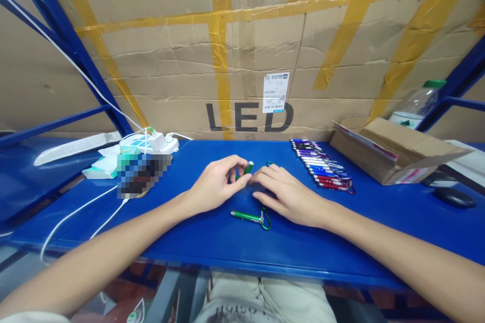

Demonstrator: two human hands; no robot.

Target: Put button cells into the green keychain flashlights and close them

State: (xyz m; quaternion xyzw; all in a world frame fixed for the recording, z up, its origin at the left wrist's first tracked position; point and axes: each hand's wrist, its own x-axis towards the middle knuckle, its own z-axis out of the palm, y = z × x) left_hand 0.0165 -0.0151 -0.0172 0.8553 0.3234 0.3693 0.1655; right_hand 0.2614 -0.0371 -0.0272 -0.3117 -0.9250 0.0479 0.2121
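A small green metal flashlight (249, 167) is pinched between the thumb and fingers of my left hand (217, 181), its silver end pointing up and away. Close beside it, my right hand (288, 193) is held low over the table, thumb apart from the fingers, its fingertips near my left thumb. Behind the right fingers peeks a green carabiner clip (269, 163); what it is attached to is hidden. Nearer to me lies another green flashlight (246, 216) with a green carabiner on its right end, touched by neither hand.
Several flashlights in blue, purple, silver and red form a row (318, 165) at right. Beyond stand an open cardboard box (382, 154) and a bottle (420, 103); a black mouse (453, 197) lies nearer. A power strip (151, 142) with white cables sits left. A large carton (182, 75) walls the back.
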